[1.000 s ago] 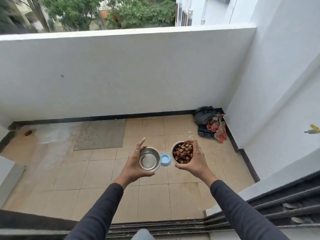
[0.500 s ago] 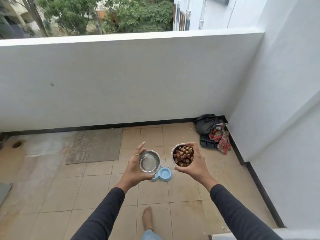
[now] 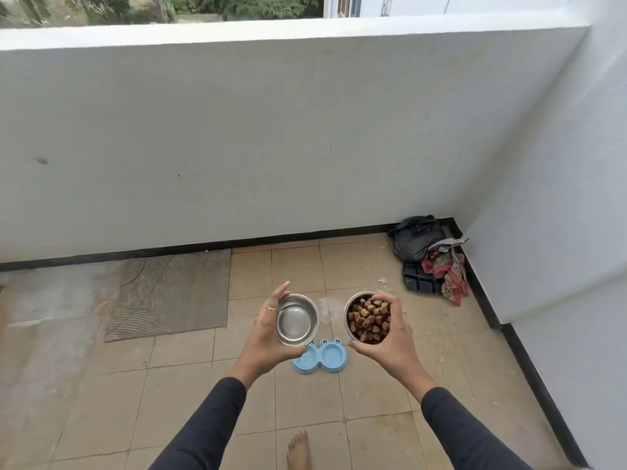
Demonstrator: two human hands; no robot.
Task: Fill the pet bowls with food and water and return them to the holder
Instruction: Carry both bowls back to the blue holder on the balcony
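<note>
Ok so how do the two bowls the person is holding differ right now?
The left hand holds the water bowl, which shows clear liquid over a shiny bottom; the right hand holds the food bowl, heaped with brown kibble. The water bowl partly covers the blue holder on the floor; the food bowl sits right of it. Both are round steel bowls of similar size, gripped at the rim.

Floor mat (image 3: pixel 169 293), black bag (image 3: pixel 415 237)
</note>
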